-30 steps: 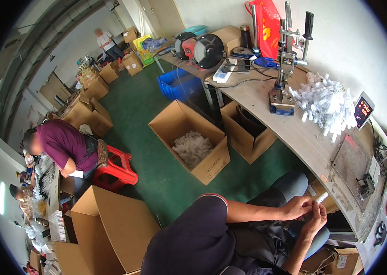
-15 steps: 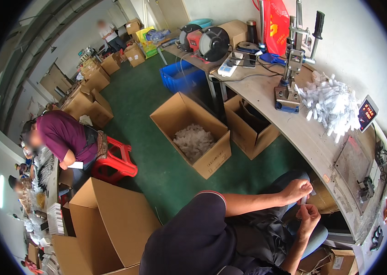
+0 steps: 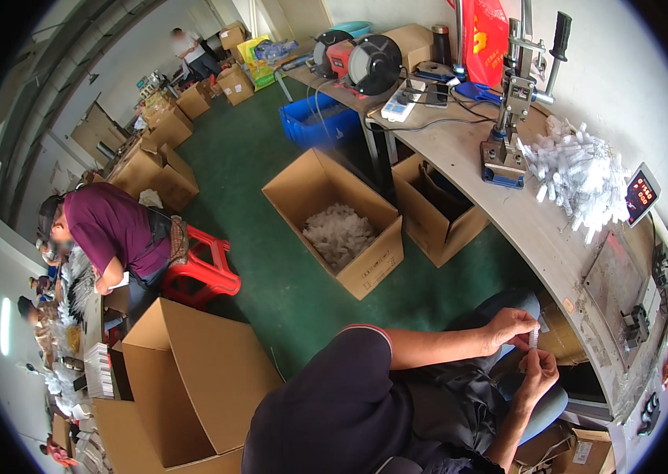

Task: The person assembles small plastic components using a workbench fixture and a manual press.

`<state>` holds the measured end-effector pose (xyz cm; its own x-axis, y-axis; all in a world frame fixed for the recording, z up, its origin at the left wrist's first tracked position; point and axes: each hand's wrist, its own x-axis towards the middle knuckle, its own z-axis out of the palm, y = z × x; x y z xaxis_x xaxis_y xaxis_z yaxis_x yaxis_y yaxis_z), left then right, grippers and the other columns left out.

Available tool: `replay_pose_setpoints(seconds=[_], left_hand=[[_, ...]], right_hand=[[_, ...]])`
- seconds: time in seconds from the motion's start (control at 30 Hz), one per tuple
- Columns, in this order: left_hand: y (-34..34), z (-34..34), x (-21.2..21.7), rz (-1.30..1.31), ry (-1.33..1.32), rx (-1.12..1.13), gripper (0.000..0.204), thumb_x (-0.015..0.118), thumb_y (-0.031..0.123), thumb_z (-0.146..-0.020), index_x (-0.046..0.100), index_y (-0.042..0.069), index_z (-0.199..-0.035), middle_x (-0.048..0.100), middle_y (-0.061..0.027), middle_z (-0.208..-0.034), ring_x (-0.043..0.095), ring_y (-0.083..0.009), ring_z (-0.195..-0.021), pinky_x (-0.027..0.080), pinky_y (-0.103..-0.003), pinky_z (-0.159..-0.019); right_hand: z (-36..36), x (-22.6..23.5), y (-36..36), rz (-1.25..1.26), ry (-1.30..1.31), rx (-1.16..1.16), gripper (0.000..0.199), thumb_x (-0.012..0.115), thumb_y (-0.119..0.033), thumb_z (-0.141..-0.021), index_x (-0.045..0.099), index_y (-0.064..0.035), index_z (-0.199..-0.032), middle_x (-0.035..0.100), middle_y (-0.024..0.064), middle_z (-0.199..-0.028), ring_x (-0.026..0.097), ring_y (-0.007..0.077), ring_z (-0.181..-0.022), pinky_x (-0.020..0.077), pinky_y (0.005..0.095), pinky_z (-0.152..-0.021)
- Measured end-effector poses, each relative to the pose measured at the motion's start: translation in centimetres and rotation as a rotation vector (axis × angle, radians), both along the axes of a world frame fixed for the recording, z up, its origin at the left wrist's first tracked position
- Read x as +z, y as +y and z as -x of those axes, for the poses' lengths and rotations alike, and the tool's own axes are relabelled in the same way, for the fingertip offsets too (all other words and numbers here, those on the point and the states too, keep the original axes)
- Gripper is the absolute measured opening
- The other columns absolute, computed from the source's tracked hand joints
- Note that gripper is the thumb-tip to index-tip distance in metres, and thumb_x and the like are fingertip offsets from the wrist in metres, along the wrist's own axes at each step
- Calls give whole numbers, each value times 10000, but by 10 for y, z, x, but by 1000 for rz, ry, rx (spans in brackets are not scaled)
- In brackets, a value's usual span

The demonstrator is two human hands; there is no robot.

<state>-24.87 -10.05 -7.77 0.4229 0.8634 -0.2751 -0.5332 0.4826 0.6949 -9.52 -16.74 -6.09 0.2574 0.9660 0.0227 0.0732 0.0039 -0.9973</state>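
- Your left hand [image 3: 510, 325] sits at the lower right of the frame, fingers pinched narrow on the upper end of a small clear plastic tube [image 3: 534, 339].
- Your right hand [image 3: 538, 371] lies just below it, fingers curled closed around the lower end of the same tube; the two hands nearly touch.
- The tube stands roughly upright between both hands, over your lap and just beside the edge of the workbench [image 3: 539, 237].
- On the bench, upper right of the frame: a heap of white plastic tubes [image 3: 579, 178], and touching its left side a hand-lever press [image 3: 512, 103] on a blue base.
- Right of the heap, near the frame's rim, a small digital counter with red digits [image 3: 641, 193].
- Further back on the bench, top centre: a bench grinder [image 3: 366, 63] and a white power strip [image 3: 399, 107].
- Centre of the frame, on the green floor [image 3: 271, 268]: an open cardboard box [image 3: 334, 221] with loose white parts in the bottom. A second open carton [image 3: 437, 209] stands just beside it, under the bench edge.
- Behind them, a blue crate [image 3: 314, 126].
- Left of the frame: a person in a purple shirt [image 3: 109, 233] bends forward, seated on a red stool [image 3: 203, 272].
- Lower left: a large empty carton [image 3: 192, 379], flaps open.
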Motion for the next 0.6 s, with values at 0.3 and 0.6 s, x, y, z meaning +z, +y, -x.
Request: replay_pose_setpoints(seconds=[0.3, 0.6], left_hand=[[0, 2, 8, -83, 198, 9, 227, 669, 227, -981, 664, 2, -955, 690, -79, -875, 689, -151, -774, 595, -297, -599], [8, 19, 2, -207, 445, 34, 114, 712, 180, -934, 681, 76, -899, 667, -21, -790, 639, -121, -658, 526, -287, -576]], right_hand=[[11, 10, -13, -23, -1, 43, 218, 682, -162, -944, 643, -9, -795, 610, 2, -678, 518, 60, -621, 394, 221, -589], [6, 0, -1, -44, -619, 45, 139, 725, -166, -842, 738, -31, -875, 695, 192, -777, 697, 288, -654, 546, 400, -612]])
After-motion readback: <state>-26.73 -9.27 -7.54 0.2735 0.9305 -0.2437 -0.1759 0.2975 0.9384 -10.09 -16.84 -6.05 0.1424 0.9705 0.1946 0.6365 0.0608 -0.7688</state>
